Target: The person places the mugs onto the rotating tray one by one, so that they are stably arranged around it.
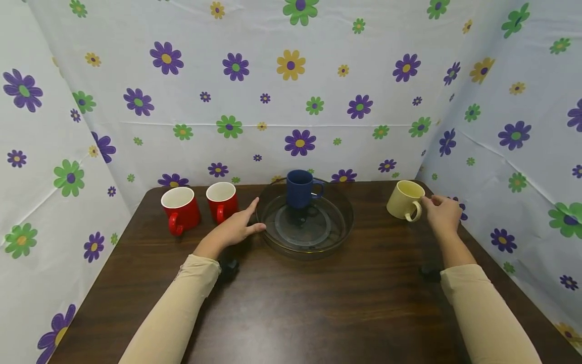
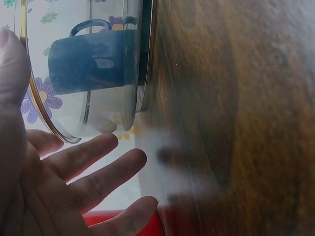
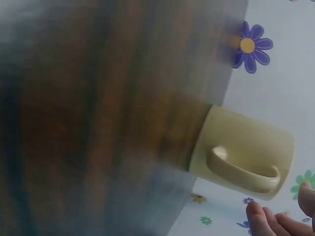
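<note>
A clear glass bowl (image 1: 305, 248) stands at the table's back middle, with an upright blue mug (image 1: 299, 189) inside it, near the far wall. At the bowl's left rim is my left hand (image 1: 233, 228), its fingers spread and fairly straight; in the left wrist view the thumb lies close to the rim, though contact is hard to tell. Toward the back right, a pale yellow mug (image 1: 400, 199) sits upright, handle facing me. My right hand (image 1: 442, 215) is just right of that mug; the right wrist view shows the fingers (image 3: 275, 223) loosely bent, apart from the handle.
Two red mugs with white insides, one farther left (image 1: 184, 210) and one nearer the bowl (image 1: 224, 202), stand upright left of the bowl. The dark wooden table (image 1: 336, 308) is bordered by flower-printed white cloth (image 1: 254, 141) behind and at both sides.
</note>
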The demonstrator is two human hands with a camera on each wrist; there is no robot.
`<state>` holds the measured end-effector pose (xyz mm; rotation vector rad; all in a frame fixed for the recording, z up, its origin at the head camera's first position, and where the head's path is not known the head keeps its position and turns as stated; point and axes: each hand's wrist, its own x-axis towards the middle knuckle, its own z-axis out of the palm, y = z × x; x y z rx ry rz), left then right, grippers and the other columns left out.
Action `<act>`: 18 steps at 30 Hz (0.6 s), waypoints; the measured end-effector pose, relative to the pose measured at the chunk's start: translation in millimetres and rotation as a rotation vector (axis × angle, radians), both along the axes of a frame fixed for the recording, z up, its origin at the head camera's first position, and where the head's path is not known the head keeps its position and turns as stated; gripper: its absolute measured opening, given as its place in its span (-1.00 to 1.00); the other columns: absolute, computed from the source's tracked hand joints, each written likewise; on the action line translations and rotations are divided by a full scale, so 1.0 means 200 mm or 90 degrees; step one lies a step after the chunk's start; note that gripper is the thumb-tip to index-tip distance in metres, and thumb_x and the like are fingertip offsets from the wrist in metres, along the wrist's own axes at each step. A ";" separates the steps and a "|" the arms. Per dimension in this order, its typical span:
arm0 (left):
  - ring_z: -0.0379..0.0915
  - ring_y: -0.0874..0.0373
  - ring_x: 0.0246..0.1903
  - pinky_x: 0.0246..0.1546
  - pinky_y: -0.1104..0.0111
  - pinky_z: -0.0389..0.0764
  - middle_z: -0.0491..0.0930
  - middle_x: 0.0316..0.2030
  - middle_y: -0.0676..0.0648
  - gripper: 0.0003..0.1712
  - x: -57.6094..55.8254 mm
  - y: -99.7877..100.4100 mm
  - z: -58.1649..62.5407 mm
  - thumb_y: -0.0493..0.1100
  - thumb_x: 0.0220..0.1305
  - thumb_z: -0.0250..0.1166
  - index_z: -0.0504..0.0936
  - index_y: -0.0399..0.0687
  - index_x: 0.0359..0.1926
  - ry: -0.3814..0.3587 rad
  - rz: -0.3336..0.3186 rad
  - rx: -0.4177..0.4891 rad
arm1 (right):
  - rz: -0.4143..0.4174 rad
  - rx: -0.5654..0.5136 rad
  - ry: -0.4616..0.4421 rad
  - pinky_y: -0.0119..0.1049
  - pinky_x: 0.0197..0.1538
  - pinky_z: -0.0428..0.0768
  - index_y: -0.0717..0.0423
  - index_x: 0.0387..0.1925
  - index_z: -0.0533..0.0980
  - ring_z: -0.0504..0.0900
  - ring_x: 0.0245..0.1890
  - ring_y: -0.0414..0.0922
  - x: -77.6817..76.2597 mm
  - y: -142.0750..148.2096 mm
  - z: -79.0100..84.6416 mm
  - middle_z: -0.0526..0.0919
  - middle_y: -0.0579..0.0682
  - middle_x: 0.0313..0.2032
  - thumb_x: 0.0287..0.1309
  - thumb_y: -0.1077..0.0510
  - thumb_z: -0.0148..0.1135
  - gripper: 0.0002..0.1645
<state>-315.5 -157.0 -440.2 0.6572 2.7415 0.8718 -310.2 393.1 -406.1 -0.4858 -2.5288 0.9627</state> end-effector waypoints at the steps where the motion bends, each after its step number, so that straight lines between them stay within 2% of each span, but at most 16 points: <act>1: 0.07 -0.29 0.48 0.43 -0.15 0.14 -0.01 0.55 -0.32 0.07 0.00 0.00 0.00 0.14 0.46 0.21 -0.26 -0.16 0.62 -0.001 0.000 0.000 | 0.003 0.009 -0.009 0.22 0.27 0.43 0.44 0.24 0.47 0.42 0.26 0.40 0.01 0.00 -0.01 0.54 0.43 0.16 0.47 -0.07 0.13 -0.35; 5: 0.08 -0.28 0.48 0.43 -0.14 0.15 0.01 0.54 -0.32 0.08 0.01 0.00 0.01 0.16 0.45 0.20 -0.27 -0.16 0.62 -0.003 0.001 -0.002 | 0.012 0.027 -0.030 0.25 0.31 0.35 0.47 0.18 0.50 0.37 0.26 0.44 0.01 0.00 -0.06 0.55 0.43 0.14 0.44 -0.07 0.19 -0.35; 8: 0.09 -0.28 0.47 0.43 -0.13 0.15 0.02 0.54 -0.32 0.09 0.01 -0.01 0.01 0.18 0.45 0.20 -0.26 -0.16 0.62 -0.001 0.000 -0.006 | 0.021 0.033 -0.048 0.23 0.26 0.41 0.47 0.13 0.53 0.43 0.21 0.43 0.01 -0.01 -0.09 0.58 0.42 0.11 0.43 -0.03 0.21 -0.40; 12: 0.11 -0.28 0.47 0.43 -0.13 0.17 0.02 0.54 -0.33 0.09 0.01 -0.01 0.01 0.18 0.45 0.20 -0.25 -0.18 0.62 0.006 -0.008 -0.006 | 0.030 0.039 -0.074 0.16 0.01 0.55 0.45 0.11 0.56 0.54 0.04 0.36 0.01 -0.02 -0.10 0.62 0.42 0.05 0.43 -0.02 0.22 -0.43; 18: 0.12 -0.26 0.47 0.44 -0.10 0.17 0.03 0.54 -0.32 0.09 0.01 0.00 0.02 0.18 0.44 0.22 -0.24 -0.17 0.62 0.008 -0.006 -0.003 | 0.048 0.039 -0.110 -0.16 -0.30 0.54 0.47 0.10 0.57 0.57 -0.16 0.20 0.01 -0.02 -0.09 0.66 0.43 -0.03 0.42 0.01 0.19 -0.44</act>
